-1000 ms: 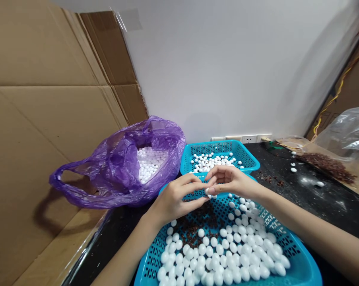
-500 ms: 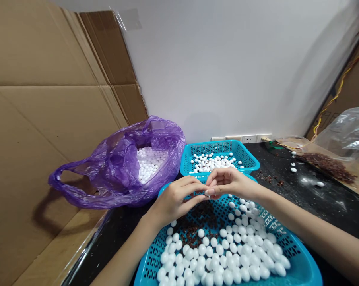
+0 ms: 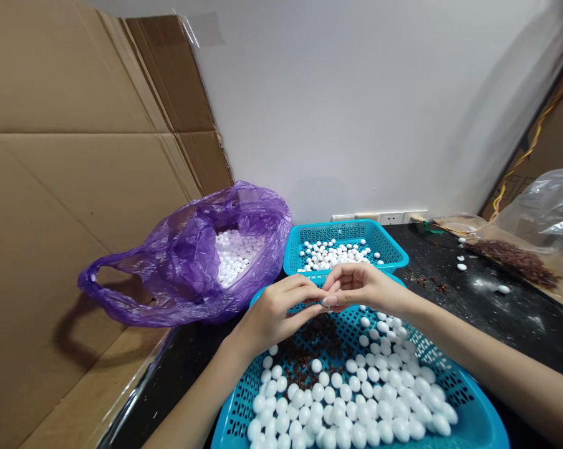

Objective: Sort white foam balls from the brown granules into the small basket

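My left hand (image 3: 281, 308) and my right hand (image 3: 356, 288) meet fingertip to fingertip above the near blue plastic basket (image 3: 489, 408). Both are closed in a pinch. Whatever sits between the fingertips is small and mostly covered; only a pale glint shows there. Below them the basket holds many white egg-shaped pellets (image 3: 384, 408), heaped toward its front and right side. Dark reddish-brown crumbs (image 3: 302, 371) lie on the basket's floor, just under my left hand.
Behind stands a second blue basket (image 3: 393, 249) with smaller-looking white pieces. A purple plastic bag (image 3: 178, 280) of white pieces lies left, against cardboard (image 3: 75, 187). On the black table (image 3: 449, 299), to the right, are stray white pieces and a clear bag of brown flakes (image 3: 515, 259).
Almost nothing differs. Both hands keep the same pinch in the same place, with only a tiny shift of the whole view.
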A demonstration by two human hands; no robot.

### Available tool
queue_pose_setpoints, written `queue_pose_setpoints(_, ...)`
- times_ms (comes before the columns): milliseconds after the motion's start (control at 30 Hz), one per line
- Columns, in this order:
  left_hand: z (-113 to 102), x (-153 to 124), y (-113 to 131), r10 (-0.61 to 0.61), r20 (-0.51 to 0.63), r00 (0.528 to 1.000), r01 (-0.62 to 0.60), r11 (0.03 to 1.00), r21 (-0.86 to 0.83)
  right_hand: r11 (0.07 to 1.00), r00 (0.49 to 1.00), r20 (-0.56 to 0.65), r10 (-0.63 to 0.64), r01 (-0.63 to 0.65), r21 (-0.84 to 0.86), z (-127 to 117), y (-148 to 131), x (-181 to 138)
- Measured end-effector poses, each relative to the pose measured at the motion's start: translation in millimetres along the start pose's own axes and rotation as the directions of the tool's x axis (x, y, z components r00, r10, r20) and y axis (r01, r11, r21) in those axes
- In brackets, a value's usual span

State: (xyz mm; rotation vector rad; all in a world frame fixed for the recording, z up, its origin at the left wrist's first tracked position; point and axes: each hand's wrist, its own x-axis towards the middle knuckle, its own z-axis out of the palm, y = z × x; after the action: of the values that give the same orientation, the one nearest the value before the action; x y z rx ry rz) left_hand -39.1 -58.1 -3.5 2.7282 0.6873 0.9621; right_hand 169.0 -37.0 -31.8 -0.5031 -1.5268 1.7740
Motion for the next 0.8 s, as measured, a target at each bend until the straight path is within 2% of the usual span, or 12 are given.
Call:
queue_pose_setpoints(433, 1.6, -2.1, -3.0, 0.002, -0.001, 1.000, -0.002, 1.000, -0.001, 1.000, 0.997, -0.071, -0.001, -0.001, -0.029, -0.4, -2.3, 0.4)
queue_pose_setpoints(800, 1.8, -2.3, -2.6, -0.014, 0.041, 0.999, 0.013, 1.000, 0.024, 0.998, 0.999, -0.036, -0.026, 0.024, -0.055, 0.5, -1.4, 0.3)
